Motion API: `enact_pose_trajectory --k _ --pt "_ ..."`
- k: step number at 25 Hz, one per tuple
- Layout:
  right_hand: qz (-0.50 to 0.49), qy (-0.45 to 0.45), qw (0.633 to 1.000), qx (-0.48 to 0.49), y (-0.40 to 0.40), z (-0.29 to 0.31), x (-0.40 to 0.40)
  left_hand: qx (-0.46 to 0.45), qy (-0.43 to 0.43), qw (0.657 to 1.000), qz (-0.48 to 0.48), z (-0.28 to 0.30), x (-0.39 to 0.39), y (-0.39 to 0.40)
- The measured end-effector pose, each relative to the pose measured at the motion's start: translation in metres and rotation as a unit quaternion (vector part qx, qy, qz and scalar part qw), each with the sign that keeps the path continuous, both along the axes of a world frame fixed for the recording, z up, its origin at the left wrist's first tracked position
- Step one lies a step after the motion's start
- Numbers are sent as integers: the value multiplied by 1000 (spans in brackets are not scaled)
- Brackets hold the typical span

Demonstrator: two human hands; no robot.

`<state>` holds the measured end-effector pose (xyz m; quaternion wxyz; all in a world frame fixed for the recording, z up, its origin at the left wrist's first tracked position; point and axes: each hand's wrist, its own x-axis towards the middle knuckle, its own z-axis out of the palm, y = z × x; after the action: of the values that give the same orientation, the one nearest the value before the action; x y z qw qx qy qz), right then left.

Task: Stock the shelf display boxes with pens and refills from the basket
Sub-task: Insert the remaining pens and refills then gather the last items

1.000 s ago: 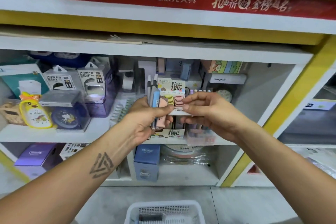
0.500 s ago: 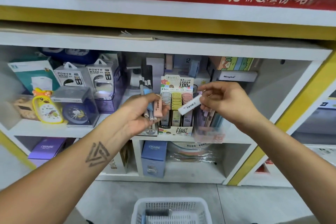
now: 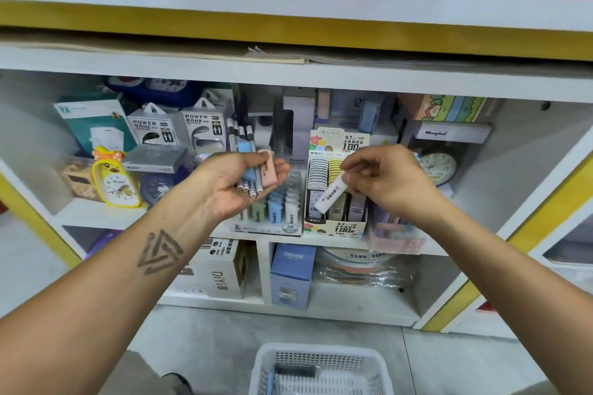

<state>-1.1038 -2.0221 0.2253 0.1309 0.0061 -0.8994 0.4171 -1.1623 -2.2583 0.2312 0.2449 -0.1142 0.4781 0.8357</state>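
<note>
One white refill case pinched in your right hand, a mixed bundle clutched in your left.

Head view: your right hand (image 3: pixel 390 181) pinches one white refill case (image 3: pixel 330 194) by its upper end, slanting down just in front of the 0.7 HB display box (image 3: pixel 335 228). Your left hand (image 3: pixel 239 183) curls round several pens (image 3: pixel 245 157), one blue case and one pink case (image 3: pixel 268 170); that loose bundle could spill if you tilt your palm. The basket (image 3: pixel 321 369) sits below both hands.

The basket (image 3: pixel 321 365) is cut off below; its contents are too blurred to tell.
</note>
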Motion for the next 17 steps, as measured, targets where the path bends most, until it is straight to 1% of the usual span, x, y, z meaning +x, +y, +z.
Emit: enact_pose_trajectory --k 1,2,3,4,7,8,10,12,13,15,17 --pt "3 -9 998 -55 -5 0 -3 -2 6 1000 9 1 -2 -7" --pt "4 -12 996 -83 -11 -1 -7 -4 9 1000 17 1 -4 -12" --pt "7 -10 997 -78 -17 -4 -11 -7 10 1000 22 1 -4 -17" --pt "12 -7 999 -45 -22 -7 -15 -9 10 1000 25 0 -3 -21" --pt "46 -19 994 101 -38 -21 -20 -17 10 999 26 -3 2 -31" --pt "55 -29 990 123 -42 -25 -21 -19 10 999 24 -5 3 -34" --pt "55 -31 992 114 -48 -26 -23 -19 11 1000 22 -6 5 -38" --pt "35 31 996 76 -51 -15 -30 -22 15 999 19 -6 5 -43" --pt "20 76 994 82 -49 -7 -37 -24 15 999 16 -6 4 -45" --pt "-2 128 981 148 -49 6 -53 -24 14 1000 11 -5 3 -48" --pt "0 115 962 248 -51 11 -73 -18 7 1000 3 -4 3 -46"
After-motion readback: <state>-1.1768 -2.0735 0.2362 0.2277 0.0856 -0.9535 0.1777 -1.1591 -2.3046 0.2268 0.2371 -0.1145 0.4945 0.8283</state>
